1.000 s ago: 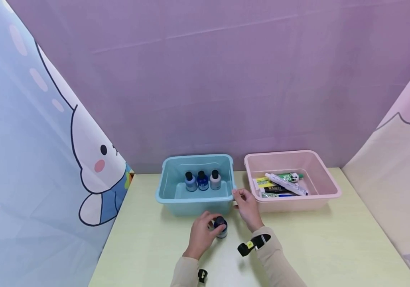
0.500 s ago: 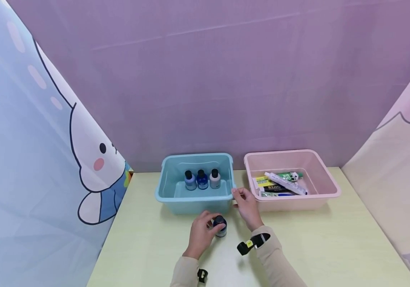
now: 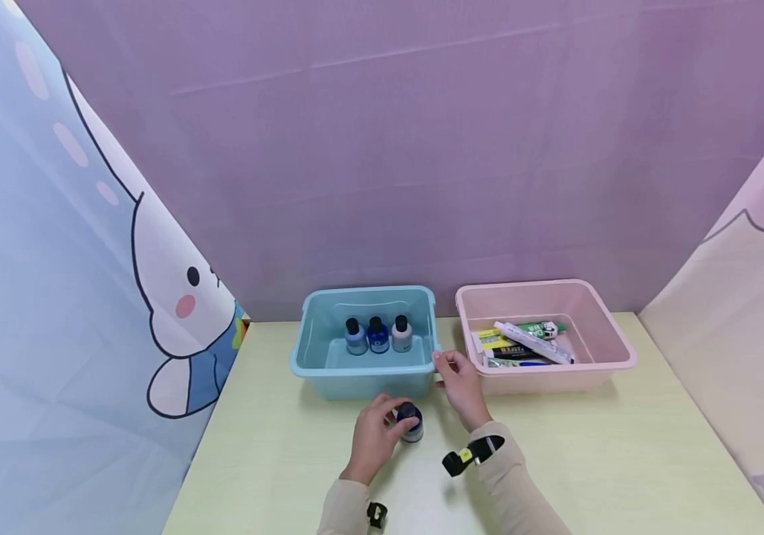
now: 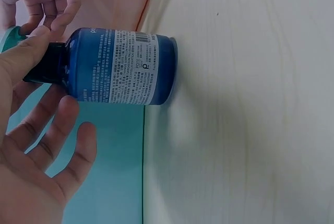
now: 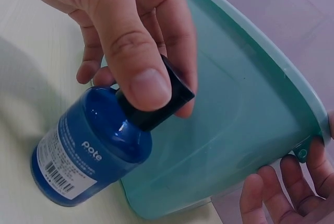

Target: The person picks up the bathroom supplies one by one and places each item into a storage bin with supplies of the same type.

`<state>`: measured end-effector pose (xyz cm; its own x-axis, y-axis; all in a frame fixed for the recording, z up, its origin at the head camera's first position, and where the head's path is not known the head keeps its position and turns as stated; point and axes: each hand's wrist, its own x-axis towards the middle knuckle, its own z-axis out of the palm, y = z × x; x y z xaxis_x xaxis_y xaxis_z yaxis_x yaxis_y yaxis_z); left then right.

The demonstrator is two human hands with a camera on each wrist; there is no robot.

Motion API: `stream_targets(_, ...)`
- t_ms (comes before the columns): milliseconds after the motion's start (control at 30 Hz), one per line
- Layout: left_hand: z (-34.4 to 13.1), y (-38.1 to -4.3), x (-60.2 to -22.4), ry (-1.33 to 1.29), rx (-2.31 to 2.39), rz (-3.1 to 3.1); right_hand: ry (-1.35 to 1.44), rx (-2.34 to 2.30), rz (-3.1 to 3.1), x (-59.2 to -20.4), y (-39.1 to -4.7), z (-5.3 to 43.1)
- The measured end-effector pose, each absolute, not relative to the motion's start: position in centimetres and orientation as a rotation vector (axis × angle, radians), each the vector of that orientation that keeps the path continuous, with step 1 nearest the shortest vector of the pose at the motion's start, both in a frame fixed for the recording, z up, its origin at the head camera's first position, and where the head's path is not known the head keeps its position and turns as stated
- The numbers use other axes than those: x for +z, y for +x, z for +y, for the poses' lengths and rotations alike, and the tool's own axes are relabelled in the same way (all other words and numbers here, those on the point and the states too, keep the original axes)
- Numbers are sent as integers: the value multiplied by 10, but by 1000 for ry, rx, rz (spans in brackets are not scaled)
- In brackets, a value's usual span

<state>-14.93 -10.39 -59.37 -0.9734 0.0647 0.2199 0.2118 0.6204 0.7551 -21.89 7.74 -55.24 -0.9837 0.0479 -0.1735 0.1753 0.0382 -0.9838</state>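
My left hand (image 3: pixel 371 440) pinches the black cap of a small blue bottle (image 4: pixel 94 65) between thumb and fingers. White labels with fine print and a barcode show on the bottle, and the word "pote" reads on it in the right wrist view. It is held upright in front of a teal bin (image 3: pixel 362 384), with its base close to the table. The bin's front right rim corner is pinched by my right hand (image 3: pixel 461 388). Inside the bin stand three capped bottles: a light blue one (image 3: pixel 356 342), a dark blue one (image 3: pixel 378 340) and a whitish one (image 3: pixel 402 339).
To the right stands a pink bin (image 3: pixel 596 379) with several tubes (image 3: pixel 539 343) and small boxes lying in it. Both bins are on a pale yellow table (image 3: pixel 261 446), against a purple cloth backdrop (image 3: pixel 422 148). Printed cloth hangs at both sides.
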Motion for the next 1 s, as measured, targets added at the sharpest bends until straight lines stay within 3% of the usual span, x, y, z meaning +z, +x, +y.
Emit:
stream_targets(400,-114,-148,-585,-249,-1201,-2682,236,-2084,2208,-553,-219,79)
stream_targets(1000,-132,-139,-530,-258,-1142,-2710,222,-2089,2193,-553,-220,79)
